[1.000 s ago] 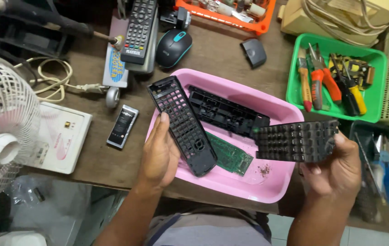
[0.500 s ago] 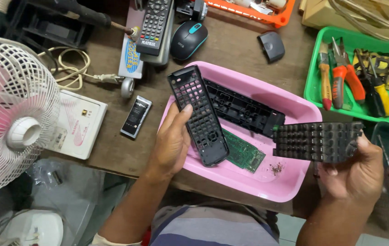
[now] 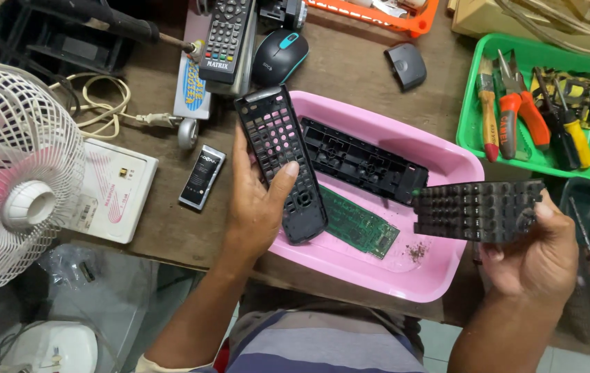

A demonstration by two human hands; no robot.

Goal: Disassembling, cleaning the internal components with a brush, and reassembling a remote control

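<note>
Cluttered wooden desk (image 3: 350,76) carries a pink tray (image 3: 447,276), a green tool tray (image 3: 471,138) and a white fan (image 3: 18,179). Over the pink tray's left edge, the left hand (image 3: 257,207) has its grip closed around a black remote cover (image 3: 281,162), thumb on its face. At the tray's right, the right hand (image 3: 537,255) pinches a dark keypad mat (image 3: 478,211). A green board (image 3: 357,221) and black shell (image 3: 364,162) lie inside.

black front shell (image 3: 281,162) shifted slightly up-left in left hand (image 3: 257,207), keypad mat (image 3: 478,211) held level
</note>
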